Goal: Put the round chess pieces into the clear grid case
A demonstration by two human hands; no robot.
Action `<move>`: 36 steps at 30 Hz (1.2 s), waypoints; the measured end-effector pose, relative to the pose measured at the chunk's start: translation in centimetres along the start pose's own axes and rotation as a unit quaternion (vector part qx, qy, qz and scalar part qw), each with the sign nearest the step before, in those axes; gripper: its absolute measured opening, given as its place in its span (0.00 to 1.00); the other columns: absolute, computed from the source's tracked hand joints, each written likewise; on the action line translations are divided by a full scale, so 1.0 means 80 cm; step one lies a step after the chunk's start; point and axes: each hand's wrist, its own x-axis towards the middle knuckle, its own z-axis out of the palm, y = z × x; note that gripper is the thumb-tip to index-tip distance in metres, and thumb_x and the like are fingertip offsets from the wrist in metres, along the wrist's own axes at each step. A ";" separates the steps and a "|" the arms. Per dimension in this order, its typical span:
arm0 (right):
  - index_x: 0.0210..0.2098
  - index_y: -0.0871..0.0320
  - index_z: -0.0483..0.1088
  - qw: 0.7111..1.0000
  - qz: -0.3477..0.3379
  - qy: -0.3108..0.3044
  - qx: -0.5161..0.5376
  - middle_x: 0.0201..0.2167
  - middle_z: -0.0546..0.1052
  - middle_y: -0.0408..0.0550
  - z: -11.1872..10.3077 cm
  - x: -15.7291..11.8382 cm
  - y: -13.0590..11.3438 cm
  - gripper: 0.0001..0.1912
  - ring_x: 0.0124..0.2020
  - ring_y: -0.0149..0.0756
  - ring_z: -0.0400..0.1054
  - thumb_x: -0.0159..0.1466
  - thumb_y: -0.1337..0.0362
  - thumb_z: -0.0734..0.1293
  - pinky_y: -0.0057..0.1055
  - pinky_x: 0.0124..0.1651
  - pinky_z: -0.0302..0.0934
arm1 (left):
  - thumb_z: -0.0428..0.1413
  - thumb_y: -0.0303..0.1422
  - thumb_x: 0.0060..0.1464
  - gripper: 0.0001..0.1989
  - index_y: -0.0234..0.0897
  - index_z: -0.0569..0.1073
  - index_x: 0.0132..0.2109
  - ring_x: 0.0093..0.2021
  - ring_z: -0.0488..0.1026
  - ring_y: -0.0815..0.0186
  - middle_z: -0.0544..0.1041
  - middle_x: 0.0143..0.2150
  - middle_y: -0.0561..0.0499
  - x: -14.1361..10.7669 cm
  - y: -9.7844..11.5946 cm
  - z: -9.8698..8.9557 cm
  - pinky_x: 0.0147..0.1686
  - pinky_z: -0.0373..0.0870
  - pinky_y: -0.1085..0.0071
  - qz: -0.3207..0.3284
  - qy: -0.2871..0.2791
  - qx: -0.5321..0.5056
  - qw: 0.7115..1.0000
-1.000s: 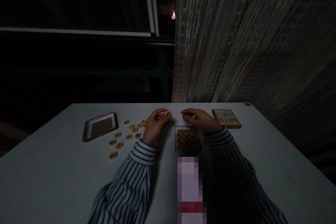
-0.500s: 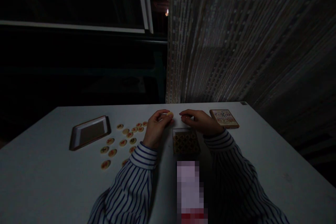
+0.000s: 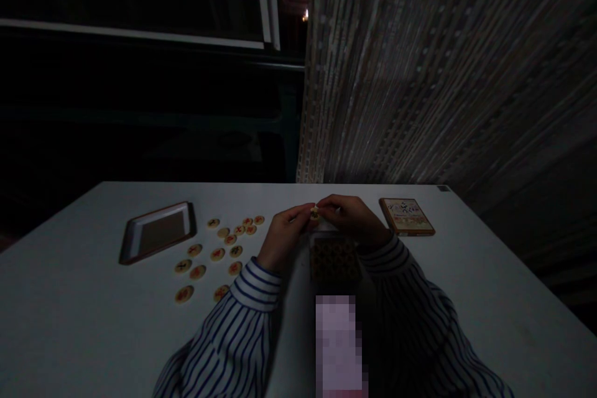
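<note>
The left hand (image 3: 281,238) is curling its fingers inward, with thumb and forefinger pinching a small pale round disc-shaped game piece (image 3: 315,212) at its left edge. The right hand (image 3: 353,219) is meeting it from the other side, its fingertips closing on the same piece, so both hands are clamping one disc between them, just above the far edge of a small clear square box (image 3: 334,259) that is sitting on the white table (image 3: 84,323) directly below and near of the hands. Inside the box, rows of similar pale discs are lying packed side by side, though the dim light is making their marks hard to tell. Both wrists are wearing white sleeves with dark blue stripes (image 3: 242,323). To the left of the left hand, loose pale round discs with red and black marks (image 3: 217,254) are lying scattered flat on the table; the marks are looking like single characters, too small to read. Further left, a shallow rectangular tray with a dark rim (image 3: 158,232) is lying flat, well apart from the hands. To the right of the right hand, a flat rectangular brown-edged box lid with a printed pale picture (image 3: 407,216) is lying near the table's far edge; its print is showing dark and red figures, but no writing is legible.
</note>
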 end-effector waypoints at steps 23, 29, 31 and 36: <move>0.36 0.59 0.67 0.998 0.038 -0.025 0.050 0.27 0.75 0.44 0.003 -0.003 0.001 0.10 0.28 0.28 0.69 0.55 0.62 0.62 0.23 0.31 0.60 | 0.60 0.34 0.39 0.14 0.35 0.76 0.36 0.37 0.71 0.64 0.77 0.36 0.47 -0.001 0.013 -0.004 0.42 0.65 0.67 0.067 0.011 0.105 0.992; 0.33 0.59 0.67 0.998 0.047 -0.032 0.037 0.24 0.75 0.42 0.002 -0.002 -0.001 0.08 0.25 0.27 0.68 0.56 0.62 0.61 0.22 0.28 0.58 | 0.60 0.34 0.39 0.14 0.34 0.75 0.37 0.35 0.72 0.65 0.77 0.34 0.47 0.001 0.010 -0.005 0.40 0.66 0.67 0.059 0.015 0.109 0.992; 0.33 0.59 0.67 0.998 0.045 -0.035 0.027 0.23 0.74 0.42 0.001 -0.002 -0.002 0.08 0.24 0.26 0.67 0.57 0.63 0.60 0.22 0.27 0.57 | 0.60 0.33 0.38 0.14 0.34 0.75 0.36 0.33 0.72 0.65 0.77 0.32 0.48 0.001 0.009 -0.006 0.38 0.67 0.68 0.056 0.021 0.103 0.993; 0.36 0.58 0.67 0.998 0.036 -0.046 0.000 0.25 0.75 0.42 -0.002 -0.003 -0.002 0.09 0.26 0.27 0.68 0.57 0.63 0.60 0.23 0.29 0.58 | 0.60 0.33 0.38 0.12 0.34 0.75 0.33 0.33 0.72 0.66 0.77 0.31 0.48 0.001 0.009 -0.004 0.38 0.67 0.69 0.058 0.020 0.098 0.993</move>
